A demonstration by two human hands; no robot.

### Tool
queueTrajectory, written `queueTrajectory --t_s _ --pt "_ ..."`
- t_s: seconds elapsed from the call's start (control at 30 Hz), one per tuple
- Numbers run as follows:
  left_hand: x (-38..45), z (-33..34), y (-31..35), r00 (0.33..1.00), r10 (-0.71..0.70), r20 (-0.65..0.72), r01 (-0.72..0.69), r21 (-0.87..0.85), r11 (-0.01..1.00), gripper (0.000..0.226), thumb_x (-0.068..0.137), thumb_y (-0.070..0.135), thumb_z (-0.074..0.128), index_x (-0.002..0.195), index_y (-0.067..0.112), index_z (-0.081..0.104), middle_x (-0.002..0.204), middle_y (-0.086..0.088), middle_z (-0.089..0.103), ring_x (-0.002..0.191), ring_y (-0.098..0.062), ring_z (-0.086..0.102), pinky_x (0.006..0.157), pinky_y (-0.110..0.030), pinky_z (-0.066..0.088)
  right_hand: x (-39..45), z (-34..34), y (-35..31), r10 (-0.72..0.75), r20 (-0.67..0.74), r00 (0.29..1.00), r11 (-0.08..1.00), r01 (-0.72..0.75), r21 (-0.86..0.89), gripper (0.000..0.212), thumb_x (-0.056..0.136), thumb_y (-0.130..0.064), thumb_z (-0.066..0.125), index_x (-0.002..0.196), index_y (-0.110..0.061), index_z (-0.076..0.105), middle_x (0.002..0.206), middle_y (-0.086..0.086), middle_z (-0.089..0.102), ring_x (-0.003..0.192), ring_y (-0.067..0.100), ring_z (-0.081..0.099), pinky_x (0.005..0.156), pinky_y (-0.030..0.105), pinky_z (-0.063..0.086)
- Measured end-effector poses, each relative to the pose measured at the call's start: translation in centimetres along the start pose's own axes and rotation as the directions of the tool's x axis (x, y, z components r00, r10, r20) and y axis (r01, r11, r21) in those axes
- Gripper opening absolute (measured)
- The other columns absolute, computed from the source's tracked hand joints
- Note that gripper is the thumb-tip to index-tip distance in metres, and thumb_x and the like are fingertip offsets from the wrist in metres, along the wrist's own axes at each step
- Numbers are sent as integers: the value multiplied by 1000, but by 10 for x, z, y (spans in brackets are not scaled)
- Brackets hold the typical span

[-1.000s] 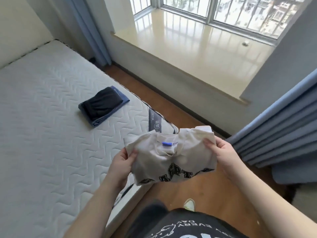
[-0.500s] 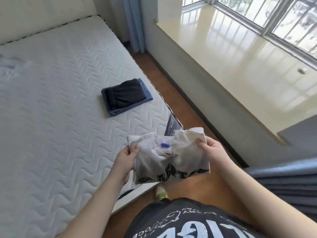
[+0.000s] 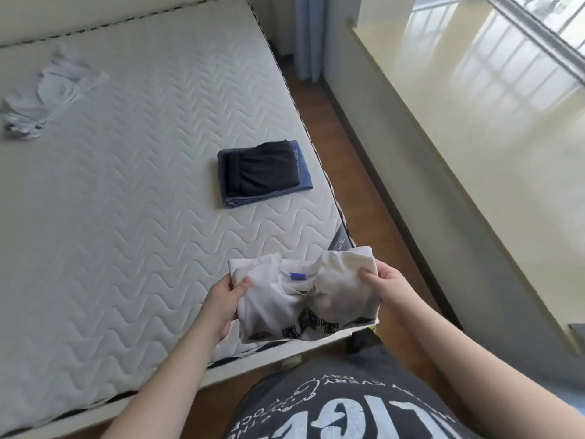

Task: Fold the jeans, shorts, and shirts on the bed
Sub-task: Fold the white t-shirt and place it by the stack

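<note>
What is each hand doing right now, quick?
Left hand: grips the left edge of the folded white shirt.
Right hand: grips the shirt's right edge, thumb on top.

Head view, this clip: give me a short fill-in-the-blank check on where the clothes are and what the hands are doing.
1. The white shirt with dark lettering is held by ____ hands, the left hand on one side and the right hand on the other.
2. The folded black shorts lie on top of folded ____ jeans.
3. The crumpled pale garment lies on the ____, far from the folded pile.

Missing words: both; blue; mattress
</note>
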State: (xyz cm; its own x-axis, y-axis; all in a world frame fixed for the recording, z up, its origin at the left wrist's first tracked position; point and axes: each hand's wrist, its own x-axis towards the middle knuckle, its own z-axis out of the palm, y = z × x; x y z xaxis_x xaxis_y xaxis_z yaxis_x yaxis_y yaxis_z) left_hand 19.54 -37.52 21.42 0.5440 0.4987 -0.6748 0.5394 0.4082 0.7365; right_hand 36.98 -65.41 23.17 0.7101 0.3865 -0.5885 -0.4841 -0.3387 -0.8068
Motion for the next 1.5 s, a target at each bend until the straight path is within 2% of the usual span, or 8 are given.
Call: queueTrajectory --t_s 0.23,0.43,0.73,0.93,1.13,1.27,1.37,1.5 --pt "9 34 -10 988 -72 -134 85 93 992 20 99 20 57 119 20 61 110 -2 72 100 -25 68 89 -52 52 72 -32 -4 131 250 959 991 -117 -68 23 96 -8 54 115 -11 67 109 20 71 92 29 68 92 53 51" --pt "20 46 -17 987 -34 -155 93 388 917 29 94 24 61 123 26 59 116 2 69 106 -21 64 94 -49 53 115 -49 -11 217 428 877 961 -115 -252 25 93 -14 63 117 -23 65 107 1 75 101 20 71 92 40 55" --pt "91 18 -11 977 15 -211 75 410 909 16 95 22 61 110 24 64 100 9 70 99 -16 65 85 -32 50 184 -25 -9 206 321 924 944 -100 -316 14 94 -18 62 104 -19 72 101 5 75 95 17 71 88 34 56" --pt "165 -1 4 984 16 -179 43 321 946 13 95 15 61 105 21 68 103 -5 73 104 -26 66 96 -42 49 246 8 -8 178 194 965 941 -109 -321 11 94 -22 65 98 -19 75 99 15 74 85 19 65 91 47 53" --pt "239 -18 10 976 -1 -220 50 217 975 18 96 8 58 109 19 64 109 -7 70 105 -24 63 98 -38 46 311 35 -4 162 83 983 951 -133 -278 11 92 -18 67 85 -19 76 81 3 73 76 18 63 73 35 50" --pt "290 -35 9 975 -13 -220 67 237 969 22 96 7 57 116 13 64 113 -9 69 107 -25 63 99 -41 46 354 48 0 181 83 980 955 -155 -251 13 93 -13 65 96 -19 77 86 1 76 77 16 70 72 29 56" --pt "325 -42 13 978 28 -205 38 314 949 21 96 11 58 115 17 63 109 -5 68 102 -21 63 90 -33 47 391 52 4 164 67 984 946 -138 -292 18 94 -9 61 99 -19 75 87 1 76 79 18 70 74 31 57" --pt "365 -46 12 975 86 -203 -19 309 951 19 95 11 58 108 24 62 104 -2 68 95 -17 61 86 -30 46 431 54 15 149 61 987 950 -125 -287 24 92 -6 60 94 -23 77 79 -7 76 68 6 70 58 18 54"
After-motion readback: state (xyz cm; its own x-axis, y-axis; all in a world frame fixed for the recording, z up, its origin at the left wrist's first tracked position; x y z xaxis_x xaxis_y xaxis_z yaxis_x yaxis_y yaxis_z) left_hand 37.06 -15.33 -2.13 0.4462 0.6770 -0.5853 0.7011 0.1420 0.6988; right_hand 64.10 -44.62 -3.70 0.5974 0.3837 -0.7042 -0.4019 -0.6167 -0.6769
